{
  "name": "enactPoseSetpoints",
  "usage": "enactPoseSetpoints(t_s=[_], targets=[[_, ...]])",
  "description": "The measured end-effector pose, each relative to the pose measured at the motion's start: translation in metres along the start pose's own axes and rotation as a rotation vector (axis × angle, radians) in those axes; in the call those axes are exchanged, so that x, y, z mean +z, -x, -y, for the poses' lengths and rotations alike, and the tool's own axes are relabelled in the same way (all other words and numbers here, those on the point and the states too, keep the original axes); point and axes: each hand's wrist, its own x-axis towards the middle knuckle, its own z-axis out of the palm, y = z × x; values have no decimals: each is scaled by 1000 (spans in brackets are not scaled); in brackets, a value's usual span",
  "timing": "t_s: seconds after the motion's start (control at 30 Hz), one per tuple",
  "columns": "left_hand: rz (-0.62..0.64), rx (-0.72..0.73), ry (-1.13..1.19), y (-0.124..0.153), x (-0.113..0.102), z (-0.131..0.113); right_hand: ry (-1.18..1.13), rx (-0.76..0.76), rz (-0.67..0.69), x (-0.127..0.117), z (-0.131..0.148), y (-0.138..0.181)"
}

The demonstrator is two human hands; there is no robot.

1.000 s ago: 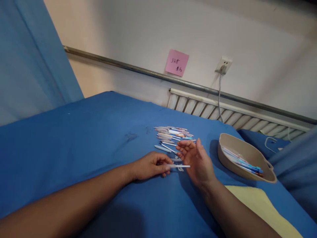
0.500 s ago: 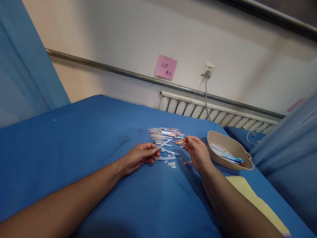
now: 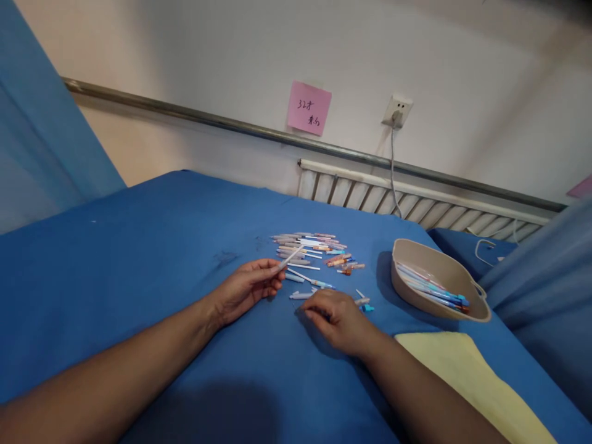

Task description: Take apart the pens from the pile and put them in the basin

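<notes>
My left hand (image 3: 252, 285) is closed in a pinch around a slim white pen refill (image 3: 292, 255), which slants up to the right. Lower on the blue sheet, my right hand (image 3: 335, 317) has its fingers curled down at the surface. Whatever lies in its fingertips is too small or hidden to make out. A pale pen barrel (image 3: 300, 295) lies just beyond those fingers, and a small bright blue piece (image 3: 367, 308) sits to their right. Past both hands spreads a group of pen parts (image 3: 300, 243), with orange pieces (image 3: 340, 261) at its right side.
A beige basket (image 3: 402, 280) holding several pens stands at the right. In front of it lies a folded yellow cloth (image 3: 467, 370). Behind the blue-covered bed (image 3: 161, 246) are a radiator (image 3: 351, 192), a metal rail and a plugged-in socket (image 3: 396, 112). Blue curtains hang on both sides.
My right hand has come down and to the left, from raised beside the pen parts to the sheet over the small white bits. My left hand has shifted slightly left, still holding the refill.
</notes>
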Motion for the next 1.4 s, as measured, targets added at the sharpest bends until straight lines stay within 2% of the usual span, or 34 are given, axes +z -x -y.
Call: enactPoseSetpoints(t_s=[0.13, 0.3, 0.43, 0.6, 0.7, 0.77, 0.9, 1.0, 1.07, 1.17, 1.27, 1.4], targets=[[-12, -8, -8, 1, 1, -1, 54, -64, 124, 0, 9, 2], [-7, -4, -38, 1, 2, -1, 119, -63, 152, 4, 14, -1], [11, 1, -36, 2, 0, 1, 180, 4, 177, 10, 16, -7], [16, 12, -32, 1, -2, 1, 198, -1, 155, 12, 15, -10], [9, 6, -33, 1, -2, 1, 165, -33, 87, 10, 10, -8], [0, -1, -37, 2, -1, 0, 128, -21, -4, 9, 3, -6], [-14, -10, -48, 1, 1, 0, 85, 105, -230, 0, -14, -4], [-17, -19, -40, 1, 1, 0, 172, 255, -283, -14, -25, 0], [-15, -33, -28, 1, 0, 0, 264, 386, -220, -24, -28, 4], [-28, -51, -11, 1, 0, 1, 391, 513, -45, -38, -28, 10], [-39, -64, -8, 2, 1, 1, 449, 539, 104, -44, -26, 14], [-53, -68, -12, 2, 3, 0, 432, 537, 172, -45, -25, 16]])
